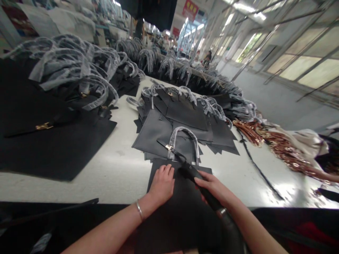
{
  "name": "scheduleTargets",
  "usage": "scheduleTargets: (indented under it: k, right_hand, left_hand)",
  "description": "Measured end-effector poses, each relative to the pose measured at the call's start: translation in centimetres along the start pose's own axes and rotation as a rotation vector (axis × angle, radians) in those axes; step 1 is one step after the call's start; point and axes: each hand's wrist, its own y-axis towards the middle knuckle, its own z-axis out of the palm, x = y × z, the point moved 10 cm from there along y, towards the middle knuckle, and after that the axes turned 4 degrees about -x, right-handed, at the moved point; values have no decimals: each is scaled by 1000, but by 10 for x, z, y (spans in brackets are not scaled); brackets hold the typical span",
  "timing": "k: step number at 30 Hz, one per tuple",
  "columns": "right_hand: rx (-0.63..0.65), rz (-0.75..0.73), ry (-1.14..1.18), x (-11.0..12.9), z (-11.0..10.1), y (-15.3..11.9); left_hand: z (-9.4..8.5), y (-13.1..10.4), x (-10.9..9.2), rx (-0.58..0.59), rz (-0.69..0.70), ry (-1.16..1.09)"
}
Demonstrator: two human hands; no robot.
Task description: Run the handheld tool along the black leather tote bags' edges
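A black leather-like bag panel lies in front of me, reaching over the table's near edge. A handle wrapped in clear film arches from its top, beside a black strap with a gold buckle. My left hand presses on the panel near its top edge, fingers bent and close together. My right hand is closed round a long black tool with a silver ring, whose exact kind I cannot make out. The tool's front end is over the panel's top, close to the strap.
Behind the panel lies a pile of black bag panels with wrapped handles. More panels are heaped at the left of the white table. Brown straps with gold fittings and a black cord lie at the right.
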Motion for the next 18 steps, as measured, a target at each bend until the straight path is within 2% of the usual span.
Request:
scheduleTargets:
  k: [3, 6, 9, 12, 15, 18]
  right_hand:
    - [-166, -170, 19, 22, -20, 3]
    - [-256, -267, 60, 25, -44, -5]
    - [-297, -218, 83, 1, -65, -11]
    - [-377, -135, 127, -31, -85, -13]
    - [-441, -96, 178, -58, -100, -13]
    - [-465, -101, 176, -77, -109, -12]
  left_hand:
    - [-1, 6, 11, 18, -67, -4]
    - [-5, 19, 34, 49, -186, -46]
    - [-8, 35, 50, 143, -246, -63]
    - [-15, 48, 54, 218, -212, 33]
    - [-20, 57, 51, 214, -147, 139]
    - [-22, 60, 46, 170, -59, 145]
